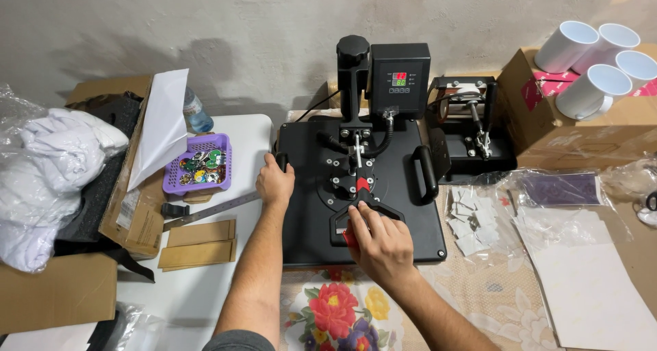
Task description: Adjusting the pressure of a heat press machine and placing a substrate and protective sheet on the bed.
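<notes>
Heat press (410, 207) mid-table, plate down. Left hand (275, 182) wrapped around its left side handle (281, 160); right hand (380, 245) closed on the front lever handle (361, 199) (red-tipped). White mugs (595, 60) far right.

white mugs (592, 56), purple basket (198, 165), metal ruler (212, 210)

The heat press (363, 186) fills the table's middle. To its left, a ruler (212, 210), cardboard strips (198, 245) and purple basket (198, 165) crowd the white tabletop (185, 296), whose near part lies open; to its right, paper scraps (475, 221).
</notes>
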